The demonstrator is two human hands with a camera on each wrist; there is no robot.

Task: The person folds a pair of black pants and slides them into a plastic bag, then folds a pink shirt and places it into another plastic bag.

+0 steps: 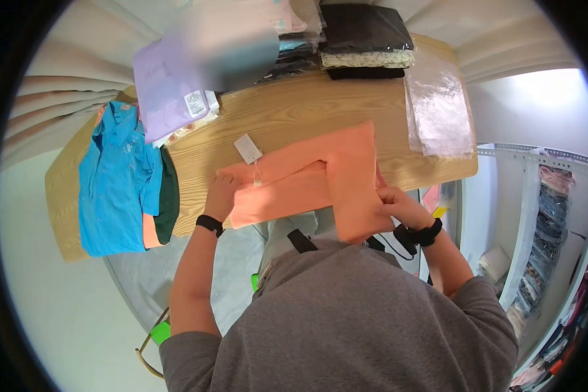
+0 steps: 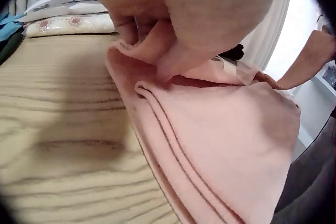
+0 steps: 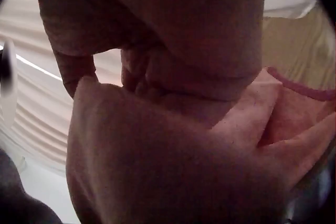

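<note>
A peach-orange garment (image 1: 287, 196), partly folded, lies across the table's front with its near right part hanging toward the person. My left hand (image 1: 223, 196) pinches its left end, and in the left wrist view the thumb presses into layered cloth (image 2: 220, 124) by the table top. On the other side my right hand (image 1: 405, 208) grips the garment's right edge. Seen from the right wrist, fingers (image 3: 79, 71) curl over raised fabric (image 3: 173, 155), which hides the fingertips. A white paper tag (image 1: 247, 149) on a string lies at the garment's upper left.
A blue shirt (image 1: 114, 189) lies over other clothes at the table's left. Behind are a lilac bagged garment (image 1: 166, 91) and a stack of packed dark clothes (image 1: 366, 29). Clear plastic bags (image 1: 441, 104) lie at the right end. A metal shelf rack (image 1: 526, 215) stands beyond.
</note>
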